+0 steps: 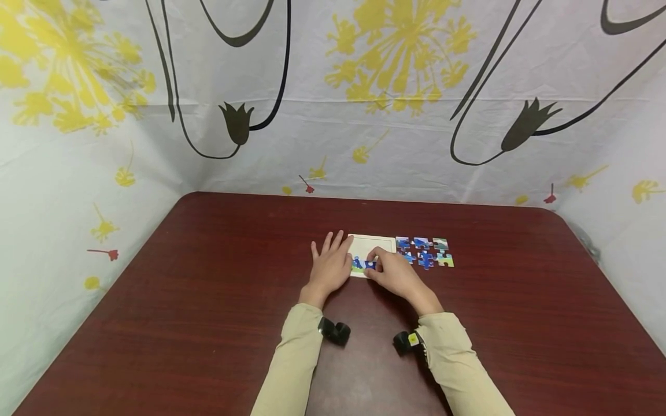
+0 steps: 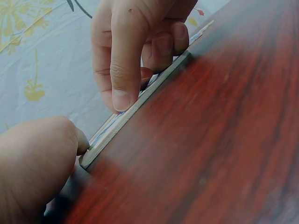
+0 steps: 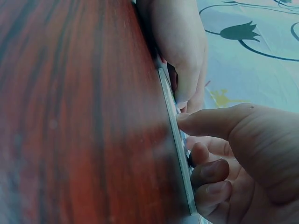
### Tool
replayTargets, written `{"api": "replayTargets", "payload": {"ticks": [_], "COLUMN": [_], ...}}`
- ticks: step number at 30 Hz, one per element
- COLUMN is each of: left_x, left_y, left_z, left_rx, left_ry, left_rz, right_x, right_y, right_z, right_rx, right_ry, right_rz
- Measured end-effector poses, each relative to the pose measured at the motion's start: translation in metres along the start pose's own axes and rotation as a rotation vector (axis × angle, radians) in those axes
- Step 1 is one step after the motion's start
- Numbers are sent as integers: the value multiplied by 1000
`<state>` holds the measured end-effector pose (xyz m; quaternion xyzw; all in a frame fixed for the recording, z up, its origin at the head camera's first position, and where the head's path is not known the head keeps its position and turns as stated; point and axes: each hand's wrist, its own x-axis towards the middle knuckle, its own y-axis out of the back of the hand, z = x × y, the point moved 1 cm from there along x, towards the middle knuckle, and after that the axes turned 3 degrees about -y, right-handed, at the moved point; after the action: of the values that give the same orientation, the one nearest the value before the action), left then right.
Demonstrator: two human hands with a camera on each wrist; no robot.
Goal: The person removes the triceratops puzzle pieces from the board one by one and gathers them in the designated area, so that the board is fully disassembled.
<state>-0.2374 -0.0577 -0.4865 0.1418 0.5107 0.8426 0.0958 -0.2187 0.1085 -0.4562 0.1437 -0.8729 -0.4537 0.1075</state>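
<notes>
A pale wooden puzzle tray (image 1: 382, 240) lies on the table, with a blue and green jigsaw piece (image 1: 356, 263) in its lower left corner. My left hand (image 1: 330, 267) rests along the tray's left side, fingers straight and spread. Beside that corner piece, my right hand (image 1: 399, 275) pinches a dark blue jigsaw piece (image 1: 370, 265) between thumb and fingers, low over the tray's front edge. In the left wrist view the right thumb (image 2: 122, 95) points down at the tray's rim; the fingers partly hide the piece.
Several loose jigsaw pieces (image 1: 421, 243) lie in two rows just right of the tray, some partly behind the right hand. The dark red wooden table (image 1: 234, 277) reaches back to a white patterned cloth (image 1: 333, 138) that hangs around it.
</notes>
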Motion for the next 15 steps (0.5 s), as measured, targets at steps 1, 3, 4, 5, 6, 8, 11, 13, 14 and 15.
{"api": "replayTargets", "payload": {"ticks": [1, 3, 4, 5, 6, 8, 11, 13, 14, 15], "left_x": [0, -1, -1, -1, -1, -2, -1, 0, 0, 0], "left_y": [0, 1, 1, 1, 1, 1, 1, 0, 0, 1], "left_z": [0, 1, 1, 1, 1, 2, 1, 0, 0, 0], "left_rx": [-1, -10, -14, -18, -21, -27, -17, -11, -9, -4], "left_ry": [0, -4, -6, -11, -12, -15, -9, -2, 0, 1], "left_rz": [1, 5, 7, 16, 18, 18, 14, 5, 3, 1], "right_x": [0, 0, 0, 0, -1, -1, -1, -1, -1, -1], "right_y": [0, 0, 0, 0, 0, 0, 0, 0, 1, 1], "right_z": [0, -1, -1, -1, -1, 0, -1, -1, -1, -1], "right_rx": [0, 0, 0, -1, 0, -2, -3, -1, 2, 5], "right_ry": [-1, -2, -2, -1, -1, 1, 3, -1, -4, -8], "right_rz": [1, 2, 3, 4, 4, 5, 3, 1, 1, 1]}}
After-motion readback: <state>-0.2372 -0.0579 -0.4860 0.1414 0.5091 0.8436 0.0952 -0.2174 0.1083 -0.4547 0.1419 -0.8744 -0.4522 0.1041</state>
